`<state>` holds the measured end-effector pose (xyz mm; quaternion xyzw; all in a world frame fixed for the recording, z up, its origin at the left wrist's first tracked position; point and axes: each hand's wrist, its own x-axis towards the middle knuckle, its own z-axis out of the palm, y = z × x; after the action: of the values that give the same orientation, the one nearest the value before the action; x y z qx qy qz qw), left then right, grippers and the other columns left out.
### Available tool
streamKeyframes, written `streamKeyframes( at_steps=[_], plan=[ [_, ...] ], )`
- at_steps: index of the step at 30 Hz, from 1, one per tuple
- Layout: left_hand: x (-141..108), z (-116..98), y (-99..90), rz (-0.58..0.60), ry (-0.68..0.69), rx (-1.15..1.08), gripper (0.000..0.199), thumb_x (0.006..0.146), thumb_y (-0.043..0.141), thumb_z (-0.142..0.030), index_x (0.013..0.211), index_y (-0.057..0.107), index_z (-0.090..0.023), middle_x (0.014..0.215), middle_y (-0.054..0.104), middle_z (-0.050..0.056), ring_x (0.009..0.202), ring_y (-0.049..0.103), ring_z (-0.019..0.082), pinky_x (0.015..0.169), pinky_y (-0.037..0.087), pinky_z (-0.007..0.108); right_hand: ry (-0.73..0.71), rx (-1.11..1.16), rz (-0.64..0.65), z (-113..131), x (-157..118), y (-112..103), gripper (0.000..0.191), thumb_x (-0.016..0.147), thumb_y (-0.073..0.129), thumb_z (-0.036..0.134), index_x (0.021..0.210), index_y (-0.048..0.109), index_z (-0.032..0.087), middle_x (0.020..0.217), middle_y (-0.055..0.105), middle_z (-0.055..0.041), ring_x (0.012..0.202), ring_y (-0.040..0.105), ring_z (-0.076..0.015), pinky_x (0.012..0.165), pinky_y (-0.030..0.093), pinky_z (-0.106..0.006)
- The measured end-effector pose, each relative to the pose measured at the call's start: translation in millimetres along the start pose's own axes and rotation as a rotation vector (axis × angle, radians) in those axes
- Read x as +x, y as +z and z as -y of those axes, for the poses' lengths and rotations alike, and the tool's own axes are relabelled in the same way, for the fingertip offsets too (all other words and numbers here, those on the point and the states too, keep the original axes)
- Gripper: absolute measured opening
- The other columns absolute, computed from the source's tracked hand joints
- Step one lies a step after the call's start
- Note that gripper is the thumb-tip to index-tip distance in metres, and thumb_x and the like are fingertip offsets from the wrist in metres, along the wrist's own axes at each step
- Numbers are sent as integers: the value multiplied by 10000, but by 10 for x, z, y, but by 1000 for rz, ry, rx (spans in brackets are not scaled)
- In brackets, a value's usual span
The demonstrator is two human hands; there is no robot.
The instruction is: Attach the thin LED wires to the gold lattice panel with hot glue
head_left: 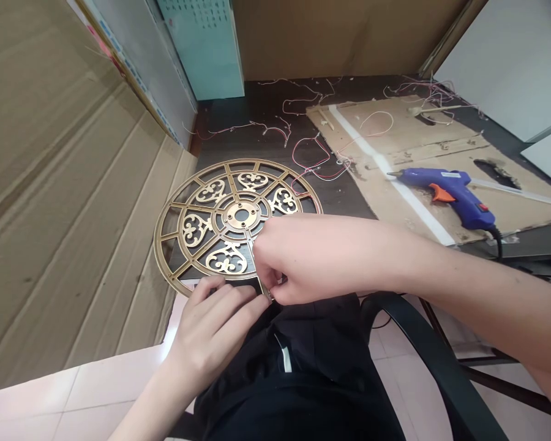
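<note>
A round gold openwork metal frame (241, 215) with scroll ornaments lies flat at the front edge of the dark table, partly over the edge. My left hand (227, 312) rests at its near rim, fingers curled over the rim and fingertips reaching toward my right hand. My right hand (287, 260) is closed at the near right part of the frame, thumb and fingers pinched together low down beside my left fingertips. What the right fingers pinch is too small and hidden to name.
A blue glue gun (450, 187) lies on a cardboard sheet (395, 214) at the right. Thin red and white wires (312, 159) are scattered behind the frame. Cardboard (73, 184) stands at the left; a black chair armrest (422, 343) is at lower right.
</note>
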<state>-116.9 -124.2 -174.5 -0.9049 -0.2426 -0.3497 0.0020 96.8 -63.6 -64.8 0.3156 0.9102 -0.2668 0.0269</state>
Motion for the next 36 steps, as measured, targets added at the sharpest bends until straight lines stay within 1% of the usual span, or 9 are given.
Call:
streamKeyframes(
  at_steps=[4, 9, 12, 15, 18, 21, 25, 29, 36],
  plan=[
    [-9, -6, -3, -1, -4, -1, 296, 879, 652, 100, 1105, 707, -85, 922, 728, 113, 839, 623, 169, 835, 432, 379, -10, -52, -26, -2, -35, 6, 209, 765, 664, 74, 584, 616, 168, 528, 521, 10, 481, 368, -112, 509, 276, -298],
    [-39, -8, 8, -7, -1, -2, 268, 882, 670, 84, 1090, 708, -81, 953, 736, 123, 856, 623, 172, 843, 429, 386, -68, 78, -126, -104, -171, 33, 167, 819, 656, 88, 695, 719, 180, 734, 695, -16, 656, 567, -146, 626, 408, -296],
    [-34, -6, 16, -13, 2, -4, 277, 876, 679, 86, 1097, 699, -80, 951, 741, 110, 847, 622, 159, 840, 422, 375, -80, 135, -228, -146, -268, 93, 157, 857, 660, 81, 782, 753, 183, 797, 721, -9, 740, 613, -157, 704, 447, -304],
    [-17, -3, 17, 2, 0, 5, 279, 880, 673, 83, 1100, 694, -87, 939, 739, 97, 834, 610, 154, 839, 420, 373, -62, 137, -373, -148, -367, 213, 149, 888, 646, 69, 826, 742, 165, 818, 699, -11, 778, 606, -162, 726, 448, -311],
    [-9, 3, 13, 8, 15, 22, 237, 905, 668, 50, 1088, 698, -98, 929, 729, 92, 809, 587, 150, 825, 414, 372, -58, 47, -446, -157, -459, 384, 41, 928, 707, 177, 914, 728, 144, 884, 678, -33, 846, 592, -194, 778, 450, -347],
    [-14, 6, 0, 23, 20, 23, 257, 901, 672, 54, 1109, 694, -97, 943, 724, 94, 829, 595, 156, 831, 415, 378, -55, -79, -447, -212, -515, 559, 178, 944, 759, 291, 1003, 697, 135, 988, 672, -61, 945, 578, -234, 865, 446, -391],
    [-9, 0, -35, 55, 37, 21, 276, 900, 677, 61, 1141, 685, -74, 966, 718, 112, 871, 607, 170, 850, 422, 393, -86, -66, -544, -334, -508, 725, 66, 1007, 665, 208, 979, 686, 152, 1007, 667, -60, 934, 556, -218, 837, 432, -369],
    [28, -16, -69, 72, 45, -3, 253, 917, 650, 59, 1145, 681, -48, 972, 699, 139, 905, 574, 187, 847, 425, 397, -167, 45, -614, -427, -478, 791, 123, 1021, 682, 242, 945, 703, 148, 961, 667, -58, 919, 553, -202, 846, 436, -350],
    [60, -42, -58, 79, 31, 6, 264, 911, 621, 75, 1141, 677, -43, 988, 669, 151, 957, 523, 215, 855, 439, 389, -196, 136, -601, -440, -488, 787, 110, 1007, 710, 235, 963, 713, 134, 956, 684, -66, 934, 548, -201, 873, 465, -341]
  ],
)
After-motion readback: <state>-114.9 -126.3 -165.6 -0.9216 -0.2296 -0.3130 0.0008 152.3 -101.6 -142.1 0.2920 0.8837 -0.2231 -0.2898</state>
